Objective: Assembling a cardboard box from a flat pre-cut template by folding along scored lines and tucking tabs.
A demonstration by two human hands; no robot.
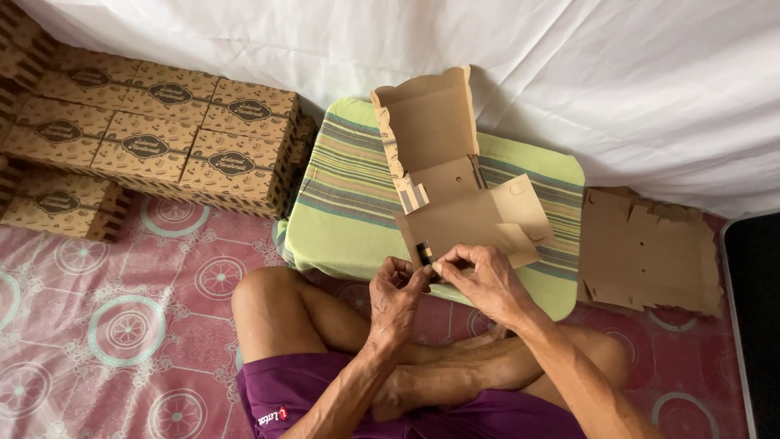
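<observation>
A half-folded brown cardboard box lies on a green striped cushion in front of me, its lid standing up at the back. My left hand and my right hand meet at the box's near edge. Both pinch a small flap there between thumb and fingers. I sit cross-legged on the floor in purple shorts, knees under the cushion's front edge.
Several folded patterned brown boxes are stacked in rows at the back left. A pile of flat unfolded cardboard blanks lies on the right. A white sheet hangs behind. A pink patterned mat covers the floor.
</observation>
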